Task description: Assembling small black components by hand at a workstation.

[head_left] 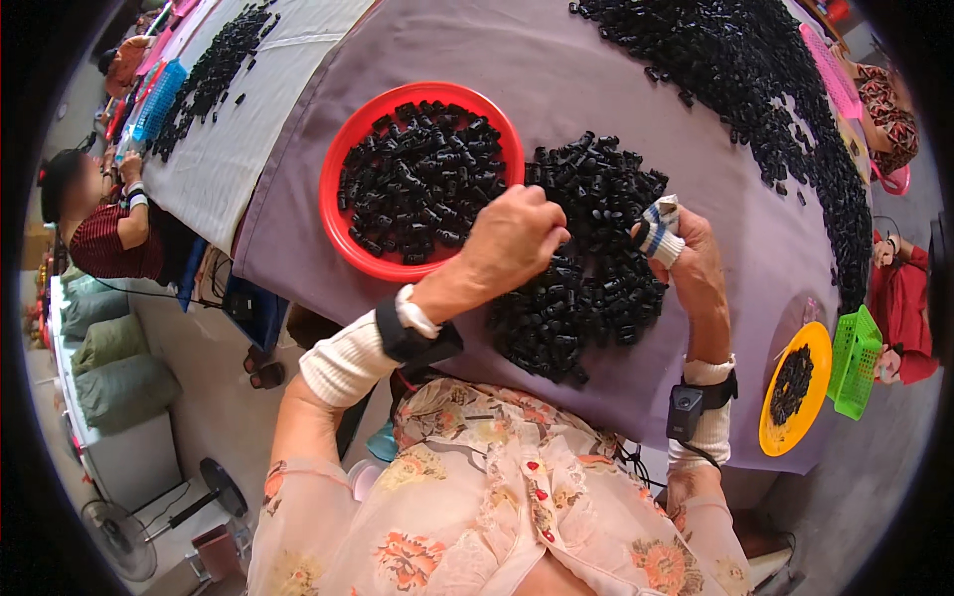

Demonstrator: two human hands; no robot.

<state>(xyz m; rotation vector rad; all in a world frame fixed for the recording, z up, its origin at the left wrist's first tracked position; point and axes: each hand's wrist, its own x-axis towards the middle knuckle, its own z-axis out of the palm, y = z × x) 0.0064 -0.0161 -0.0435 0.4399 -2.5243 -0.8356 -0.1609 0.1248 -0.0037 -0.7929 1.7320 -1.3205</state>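
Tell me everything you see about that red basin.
The red basin is round, glossy and plastic-looking, with a wide rim. It sits upright on the mauve tablecloth, well filled with small black parts; a heap of similar parts lies at its right. The left hand overlaps its lower-right rim in this view; touching is unclear.

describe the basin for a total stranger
On the mauve cloth, find the loose black pile. The basin sits just left of it, round and filled with black pieces. Its red colour distinguishes it from the yellow plate at far right.
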